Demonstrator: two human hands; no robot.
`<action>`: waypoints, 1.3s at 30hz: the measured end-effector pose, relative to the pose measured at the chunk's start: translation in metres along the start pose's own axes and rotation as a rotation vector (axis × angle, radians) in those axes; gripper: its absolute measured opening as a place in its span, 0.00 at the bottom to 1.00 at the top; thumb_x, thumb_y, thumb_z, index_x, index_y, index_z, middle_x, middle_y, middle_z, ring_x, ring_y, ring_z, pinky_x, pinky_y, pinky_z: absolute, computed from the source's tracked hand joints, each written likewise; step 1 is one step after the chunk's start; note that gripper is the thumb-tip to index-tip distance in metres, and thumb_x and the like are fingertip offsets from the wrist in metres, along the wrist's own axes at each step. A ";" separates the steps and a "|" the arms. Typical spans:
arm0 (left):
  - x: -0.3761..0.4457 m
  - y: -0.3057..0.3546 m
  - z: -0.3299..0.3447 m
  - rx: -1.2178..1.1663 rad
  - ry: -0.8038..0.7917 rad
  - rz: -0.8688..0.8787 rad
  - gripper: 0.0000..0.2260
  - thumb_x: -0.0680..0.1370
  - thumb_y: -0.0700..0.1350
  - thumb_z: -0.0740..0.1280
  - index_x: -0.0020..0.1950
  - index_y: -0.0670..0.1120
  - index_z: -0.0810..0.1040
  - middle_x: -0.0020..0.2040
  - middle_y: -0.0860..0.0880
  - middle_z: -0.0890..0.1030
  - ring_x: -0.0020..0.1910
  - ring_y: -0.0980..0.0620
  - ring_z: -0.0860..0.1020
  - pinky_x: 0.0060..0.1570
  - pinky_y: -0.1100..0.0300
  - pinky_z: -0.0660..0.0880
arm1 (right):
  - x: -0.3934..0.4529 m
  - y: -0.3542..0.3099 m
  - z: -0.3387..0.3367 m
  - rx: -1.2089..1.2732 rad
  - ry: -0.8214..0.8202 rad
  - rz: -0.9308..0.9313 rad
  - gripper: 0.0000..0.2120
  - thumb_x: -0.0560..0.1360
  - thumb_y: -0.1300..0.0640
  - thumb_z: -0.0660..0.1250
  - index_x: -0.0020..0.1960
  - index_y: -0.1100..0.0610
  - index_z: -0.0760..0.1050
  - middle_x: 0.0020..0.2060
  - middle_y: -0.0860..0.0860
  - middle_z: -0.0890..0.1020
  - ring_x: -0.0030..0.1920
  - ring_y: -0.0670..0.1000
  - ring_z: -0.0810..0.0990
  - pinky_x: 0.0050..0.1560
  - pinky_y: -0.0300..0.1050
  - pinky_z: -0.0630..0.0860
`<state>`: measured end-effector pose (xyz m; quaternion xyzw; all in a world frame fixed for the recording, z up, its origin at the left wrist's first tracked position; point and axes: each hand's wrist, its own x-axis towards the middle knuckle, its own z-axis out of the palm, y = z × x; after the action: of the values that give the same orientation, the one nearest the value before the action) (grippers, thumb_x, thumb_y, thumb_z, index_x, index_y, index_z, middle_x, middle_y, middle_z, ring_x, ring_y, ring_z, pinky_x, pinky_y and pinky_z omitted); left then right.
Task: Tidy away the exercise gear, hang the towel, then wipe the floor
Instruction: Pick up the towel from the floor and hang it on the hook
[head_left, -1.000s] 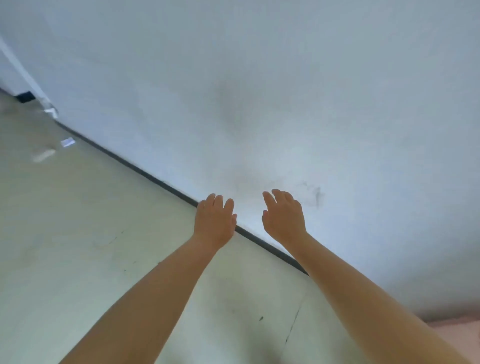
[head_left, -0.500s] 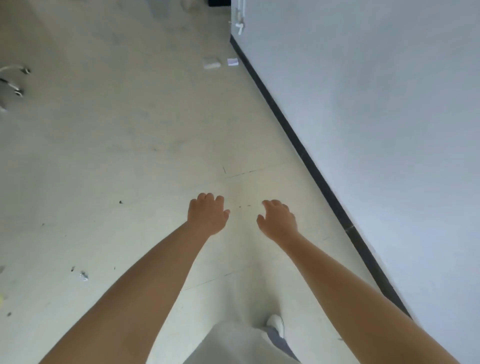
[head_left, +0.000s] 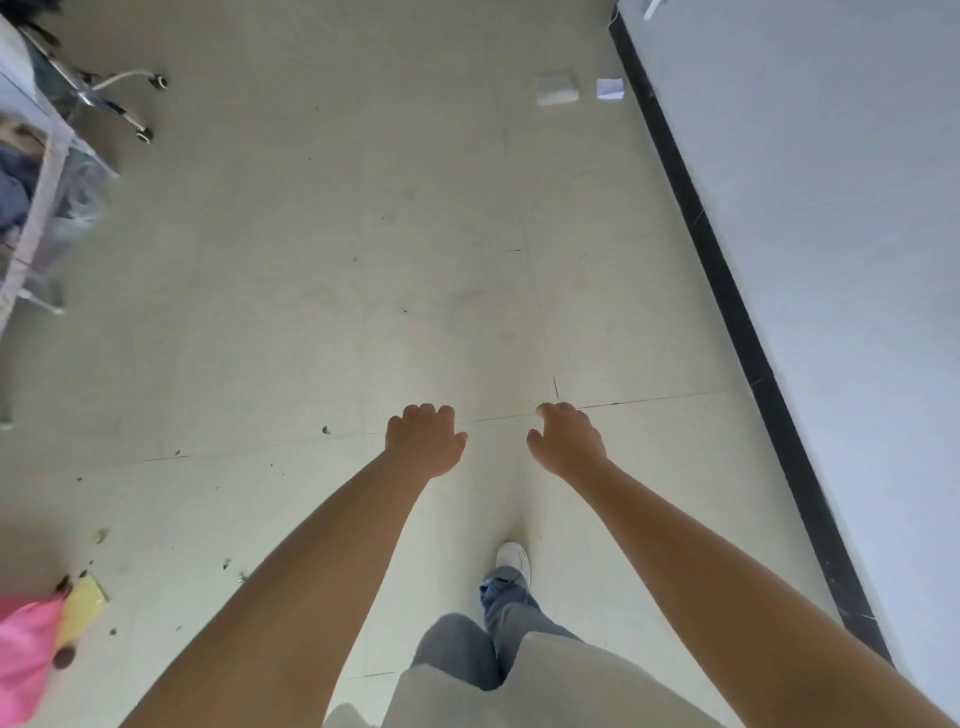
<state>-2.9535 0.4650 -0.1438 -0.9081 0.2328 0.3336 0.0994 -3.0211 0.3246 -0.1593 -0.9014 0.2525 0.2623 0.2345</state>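
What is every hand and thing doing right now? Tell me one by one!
left hand: held out, fingers loosely curled, holding nothing
right hand: held out, fingers loosely curled, holding nothing
white shoe: flat on the floor
pink cloth: bunched at the frame's lower left edge
small white block: lying on the floor near the wall

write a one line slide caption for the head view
Both hands, left and right, held empty over a littered floor beside the wall.

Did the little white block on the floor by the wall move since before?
Cannot tell. The small white block still lies beside the black skirting strip; only the head camera turned.
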 end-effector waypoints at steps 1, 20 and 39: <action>0.016 -0.010 -0.016 -0.009 -0.001 -0.006 0.20 0.82 0.52 0.51 0.70 0.42 0.66 0.67 0.43 0.71 0.67 0.44 0.68 0.63 0.53 0.66 | 0.021 -0.014 -0.014 -0.004 -0.002 -0.011 0.18 0.78 0.58 0.55 0.67 0.60 0.67 0.65 0.56 0.71 0.66 0.56 0.68 0.62 0.49 0.68; 0.440 -0.163 -0.386 0.148 0.046 0.119 0.21 0.82 0.53 0.52 0.68 0.42 0.67 0.67 0.43 0.71 0.67 0.44 0.68 0.64 0.52 0.65 | 0.450 -0.212 -0.280 -0.042 0.062 0.102 0.18 0.79 0.54 0.56 0.67 0.59 0.68 0.64 0.55 0.72 0.65 0.56 0.70 0.61 0.48 0.69; 0.893 -0.136 -0.780 0.275 0.141 0.269 0.20 0.82 0.52 0.51 0.68 0.41 0.67 0.66 0.42 0.71 0.66 0.44 0.69 0.62 0.53 0.67 | 0.922 -0.274 -0.624 0.060 0.195 0.194 0.18 0.79 0.55 0.56 0.66 0.61 0.68 0.63 0.56 0.73 0.63 0.57 0.71 0.61 0.49 0.68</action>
<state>-1.8530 0.0034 -0.1314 -0.8679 0.4017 0.2443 0.1603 -1.9636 -0.1193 -0.1551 -0.8866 0.3677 0.1872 0.2091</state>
